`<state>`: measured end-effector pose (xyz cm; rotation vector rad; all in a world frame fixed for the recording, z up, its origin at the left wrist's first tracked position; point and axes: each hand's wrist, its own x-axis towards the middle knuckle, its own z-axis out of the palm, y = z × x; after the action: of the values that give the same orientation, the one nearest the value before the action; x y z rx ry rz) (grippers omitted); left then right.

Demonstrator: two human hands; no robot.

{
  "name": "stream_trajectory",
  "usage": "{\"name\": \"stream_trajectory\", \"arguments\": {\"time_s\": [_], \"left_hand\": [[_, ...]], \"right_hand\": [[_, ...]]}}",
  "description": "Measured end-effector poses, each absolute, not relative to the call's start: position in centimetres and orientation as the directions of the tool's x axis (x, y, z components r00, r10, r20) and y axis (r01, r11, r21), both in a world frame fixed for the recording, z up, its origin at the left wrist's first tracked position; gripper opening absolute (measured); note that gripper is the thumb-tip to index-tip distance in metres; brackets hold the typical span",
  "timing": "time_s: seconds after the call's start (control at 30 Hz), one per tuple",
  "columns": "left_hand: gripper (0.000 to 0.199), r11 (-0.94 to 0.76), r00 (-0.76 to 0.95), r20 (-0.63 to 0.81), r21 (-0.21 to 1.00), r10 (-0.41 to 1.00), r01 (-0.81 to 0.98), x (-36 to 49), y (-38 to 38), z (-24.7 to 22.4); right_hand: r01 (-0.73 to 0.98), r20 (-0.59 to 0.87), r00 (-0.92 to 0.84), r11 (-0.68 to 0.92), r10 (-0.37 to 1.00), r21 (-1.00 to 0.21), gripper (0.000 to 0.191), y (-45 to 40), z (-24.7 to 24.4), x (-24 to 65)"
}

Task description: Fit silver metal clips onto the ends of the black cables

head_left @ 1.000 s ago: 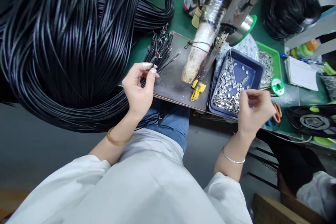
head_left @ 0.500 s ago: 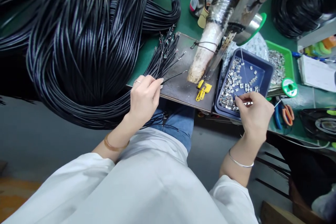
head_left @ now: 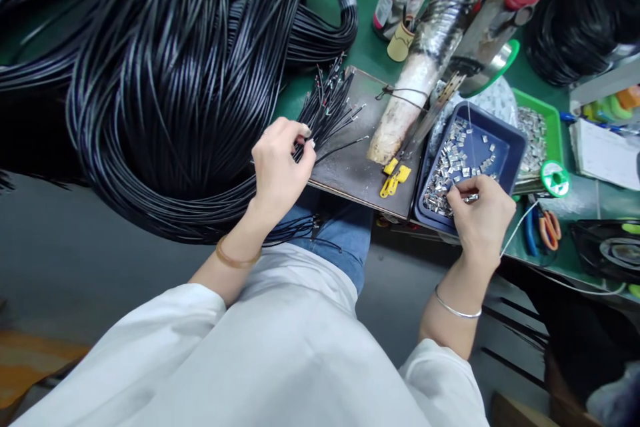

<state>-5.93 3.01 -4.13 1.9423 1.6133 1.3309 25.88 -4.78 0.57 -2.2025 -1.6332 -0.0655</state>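
Observation:
My left hand [head_left: 285, 153] hovers over the front of a bundle of thin black cables [head_left: 330, 103] with bare ends. A gap shows between its thumb and curled fingers, with cables visible beneath. One black cable [head_left: 345, 147] sticks out to the right of that hand. Inside the blue tray [head_left: 510, 140], my right hand [head_left: 480, 213] is closed in a pinch over small silver metal pieces [head_left: 450, 157]. Its fingertips hide what they hold. A thin pale wire [head_left: 517, 230] runs from a small green spool [head_left: 555, 179] to behind my right wrist.
Large coils of black cable [head_left: 170, 93] cover the left side. A ribbed duct [head_left: 425, 73] slants above the dark board [head_left: 345, 180], near a yellow tool [head_left: 395, 179]. A green tray [head_left: 553, 120], orange-handled pliers [head_left: 550, 230] and papers [head_left: 607, 153] lie right.
My left hand has released the single cable it pinched and shifted slightly right, its fingers parting over the bundle. My right hand stays pinched at the tray. The view has moved slightly.

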Motion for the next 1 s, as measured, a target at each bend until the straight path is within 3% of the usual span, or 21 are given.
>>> {"name": "stream_trajectory", "arguments": {"time_s": [0.1, 0.17, 0.23, 0.27, 0.33, 0.4, 0.47, 0.57, 0.73, 0.9, 1.0], "left_hand": [[0.013, -0.367, -0.293, 0.478, 0.857, 0.828, 0.361, -5.9, 2.5, -3.4], [0.013, -0.406, -0.322, 0.439, 0.898, 0.838, 0.169, -5.9, 1.1, -2.0], [0.009, -0.378, -0.117, 0.376, 0.926, 0.919, 0.005, -5.8, -0.6, -0.1], [0.007, -0.329, 0.117, 0.333, 0.943, 0.936, -0.051, -5.6, -1.4, 0.7], [0.008, -0.123, 0.645, 0.155, 0.988, 0.748, -0.094, -4.6, -2.6, 1.8], [0.012, 0.208, 0.836, -0.043, 0.974, 0.548, -0.086, -3.1, -3.1, 1.6], [0.010, 0.431, 0.800, -0.183, 0.897, 0.572, -0.103, -1.5, -2.9, 0.5], [0.011, 0.503, 0.648, -0.257, 0.835, 0.717, -0.224, 0.3, -2.2, -1.3], [0.024, 0.386, 0.533, -0.197, 0.883, 0.822, -0.268, 0.6, -1.7, -1.7], [0.021, 0.293, 0.473, -0.146, 0.922, 0.869, -0.252, 0.5, -2.0, -1.1], [0.016, 0.258, 0.422, -0.135, 0.933, 0.896, -0.250, 0.8, -2.2, -1.4]], "right_hand": [[0.933, 0.302, 0.307, -0.223, 0.903, -0.282, 0.012, -4.8, 0.3, 25.9], [0.937, 0.324, 0.294, -0.204, 0.899, -0.283, 0.012, -4.7, 0.1, 26.0], [0.938, 0.345, 0.295, -0.201, 0.891, -0.284, 0.011, -4.5, -0.1, 26.2], [0.938, 0.356, 0.297, -0.201, 0.886, -0.283, 0.011, -4.4, -0.2, 26.2], [0.938, 0.396, 0.303, -0.197, 0.867, -0.286, 0.009, -4.3, -0.1, 26.0], [0.930, 0.459, 0.322, -0.187, 0.828, -0.315, 0.008, -4.5, 0.2, 25.2], [0.900, 0.526, 0.373, -0.162, 0.764, -0.404, 0.007, -5.1, 0.8, 23.4], [0.782, 0.560, 0.458, -0.012, 0.691, -0.624, 0.012, -6.6, 1.4, 19.7], [0.698, 0.568, 0.330, 0.210, 0.754, -0.684, 0.005, -8.0, 0.1, 15.2], [0.469, 0.370, 0.335, 0.187, 0.867, -0.863, 0.004, -7.2, -1.5, 14.9], [0.397, 0.315, 0.327, 0.173, 0.891, -0.901, 0.004, -6.9, -1.6, 15.0]]}}
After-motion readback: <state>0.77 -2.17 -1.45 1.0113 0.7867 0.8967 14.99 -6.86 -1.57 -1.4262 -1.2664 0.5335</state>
